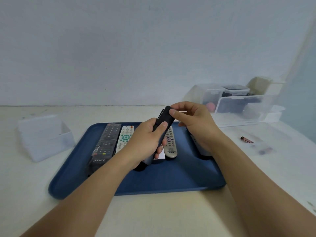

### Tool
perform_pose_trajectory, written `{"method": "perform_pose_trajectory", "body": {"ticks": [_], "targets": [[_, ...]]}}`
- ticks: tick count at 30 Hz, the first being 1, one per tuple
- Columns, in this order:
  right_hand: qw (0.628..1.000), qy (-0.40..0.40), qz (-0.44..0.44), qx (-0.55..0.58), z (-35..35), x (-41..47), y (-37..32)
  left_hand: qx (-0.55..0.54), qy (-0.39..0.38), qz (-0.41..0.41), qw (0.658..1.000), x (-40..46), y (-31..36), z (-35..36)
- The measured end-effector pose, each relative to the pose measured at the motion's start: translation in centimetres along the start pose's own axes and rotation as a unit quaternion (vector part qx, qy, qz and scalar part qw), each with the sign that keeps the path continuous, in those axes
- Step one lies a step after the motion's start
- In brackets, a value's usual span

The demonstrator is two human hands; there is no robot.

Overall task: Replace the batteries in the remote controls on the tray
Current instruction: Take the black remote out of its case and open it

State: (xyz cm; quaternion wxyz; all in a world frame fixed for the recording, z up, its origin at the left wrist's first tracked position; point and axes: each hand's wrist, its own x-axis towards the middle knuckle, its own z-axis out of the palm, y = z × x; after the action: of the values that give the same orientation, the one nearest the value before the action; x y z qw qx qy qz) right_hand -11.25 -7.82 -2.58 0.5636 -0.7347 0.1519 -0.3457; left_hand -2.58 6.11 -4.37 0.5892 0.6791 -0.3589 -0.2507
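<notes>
Above the blue tray [171,178], the left hand [145,142] is gripping a black remote [163,121] while the right hand [193,117] is pinching its top end, so the work seems mid-way, with three remotes [125,139] lying on that tray and one battery [246,139] waiting right of it.

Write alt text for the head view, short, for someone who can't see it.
Two bare hands hold a black remote above a blue tray: the left hand grips its body, the right hand pinches its far end. Three more remotes lie on the tray's left side, and a loose battery lies on the table to the right.
</notes>
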Motion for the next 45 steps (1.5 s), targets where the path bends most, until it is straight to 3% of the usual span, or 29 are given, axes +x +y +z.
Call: {"method": "perform_pose_trajectory", "body": {"ticks": [3, 5, 6, 8, 10, 11, 22, 25, 28, 31, 34, 36, 40, 42, 45], "targets": [[0.997, -0.011, 0.016, 0.07, -0.2, 0.2, -0.3, -0.024, 0.012, -0.01, 1.0, 0.1, 0.0, -0.1], [0.996, 0.023, 0.025, 0.088, -1.1, 0.6, -0.6, -0.046, 0.022, -0.017, 0.999, 0.2, 0.1, -0.2], [0.997, 0.042, 0.034, 0.052, -1.8, 0.7, -0.7, -0.061, 0.028, -0.023, 0.997, 0.2, 0.2, -0.3], [0.988, 0.036, 0.053, -0.142, -3.5, 0.7, -0.9, -0.088, 0.036, -0.033, 0.995, 0.3, 0.3, -0.4], [0.934, -0.022, 0.086, -0.346, -4.7, 0.4, -0.9, -0.099, 0.033, -0.04, 0.994, 0.3, 0.3, -0.5], [0.913, -0.043, 0.096, -0.394, -4.9, 0.3, -0.8, -0.101, 0.029, -0.042, 0.994, 0.3, 0.3, -0.5], [0.827, -0.072, 0.104, -0.548, -4.3, 0.8, 1.1, -0.138, 0.025, -0.058, 0.988, 0.1, 0.6, -0.3], [0.846, -0.023, 0.041, -0.532, -4.0, 0.8, 0.8, -0.133, 0.018, -0.06, 0.989, 0.0, 0.6, -0.3], [0.925, 0.055, -0.089, -0.366, -2.8, 0.3, -1.0, -0.124, 0.011, -0.056, 0.991, 0.1, 0.6, -0.3], [0.968, 0.034, -0.148, -0.201, -0.8, -0.6, -2.0, -0.146, 0.013, -0.049, 0.988, -0.1, 0.8, -0.1], [0.961, 0.032, -0.16, -0.225, -0.5, -0.8, -1.6, -0.149, 0.022, -0.046, 0.988, -0.1, 0.8, -0.1], [0.954, -0.009, -0.101, -0.284, -2.1, -0.2, -1.3, -0.151, 0.026, -0.046, 0.987, 0.2, 0.6, -0.4], [0.877, -0.177, 0.013, -0.446, -4.2, 0.2, -0.4, -0.153, 0.032, -0.062, 0.986, 0.6, 0.4, -0.6], [0.845, -0.213, 0.031, -0.489, -3.8, 0.3, 0.2, -0.141, 0.028, -0.069, 0.987, 0.5, 0.5, -0.5], [0.837, -0.229, 0.045, -0.494, -3.3, 0.5, 0.7, -0.124, 0.017, -0.077, 0.989, 0.4, 0.4, -0.6]]}}
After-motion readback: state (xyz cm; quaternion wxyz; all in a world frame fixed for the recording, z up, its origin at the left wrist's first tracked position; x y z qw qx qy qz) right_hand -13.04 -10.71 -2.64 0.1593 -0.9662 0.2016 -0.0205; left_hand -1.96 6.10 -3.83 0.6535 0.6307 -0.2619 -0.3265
